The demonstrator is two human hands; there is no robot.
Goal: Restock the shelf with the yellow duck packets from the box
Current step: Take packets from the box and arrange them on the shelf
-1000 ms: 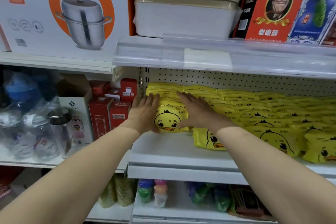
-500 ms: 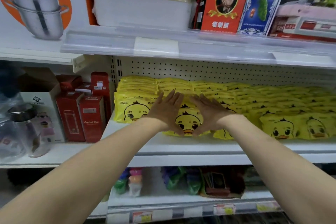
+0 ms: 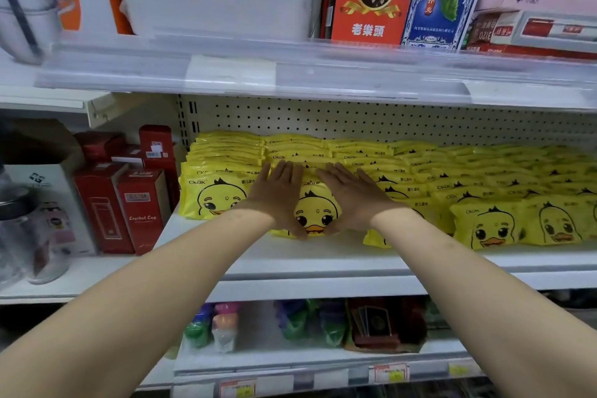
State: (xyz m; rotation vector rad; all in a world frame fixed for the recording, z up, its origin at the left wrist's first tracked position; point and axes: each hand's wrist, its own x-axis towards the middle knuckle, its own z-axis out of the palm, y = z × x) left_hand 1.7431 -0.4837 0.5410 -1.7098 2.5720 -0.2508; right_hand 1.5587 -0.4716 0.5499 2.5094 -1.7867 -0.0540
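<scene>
At frame centre, left hand (image 3: 277, 200) and right hand (image 3: 352, 200) press straight, unspread fingers against a yellow duck-printed plastic packet (image 3: 318, 215) on the white shelf (image 3: 323, 257).

Glossy plastic duck packets (image 3: 318, 213) on a smooth white shelf (image 3: 323, 260).

Two hands, the left hand (image 3: 277, 200) and the right hand (image 3: 352, 200); five yellow duck packets (image 3: 315, 212) show faces along the shelf (image 3: 323, 257) front, with more behind than can be counted; two tall red boxes (image 3: 142, 208) at front left; two printed cartons (image 3: 371, 10) upright above.
</scene>
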